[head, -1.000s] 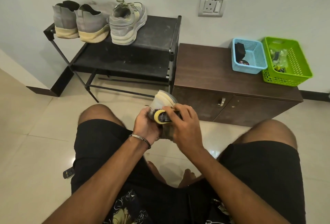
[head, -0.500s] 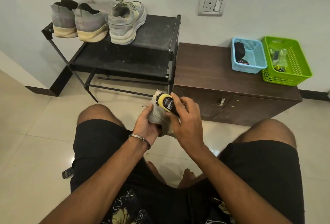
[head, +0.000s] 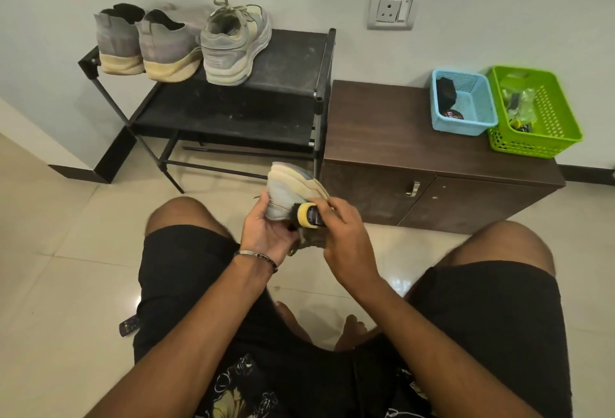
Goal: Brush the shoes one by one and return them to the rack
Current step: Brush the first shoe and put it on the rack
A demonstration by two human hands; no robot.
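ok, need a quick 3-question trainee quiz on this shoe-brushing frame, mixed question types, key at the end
1. True or false: three shoes stand on the top shelf of the rack.
2. Which hand holds the brush? A) left B) right C) neither
3. Fill in: the blue basket and the green basket sit on top of the brown ____.

Key:
1. True: two grey knit shoes and a laced sneaker.
2. B: the right hand grips it against the shoe that the left hand holds.
3. cabinet.
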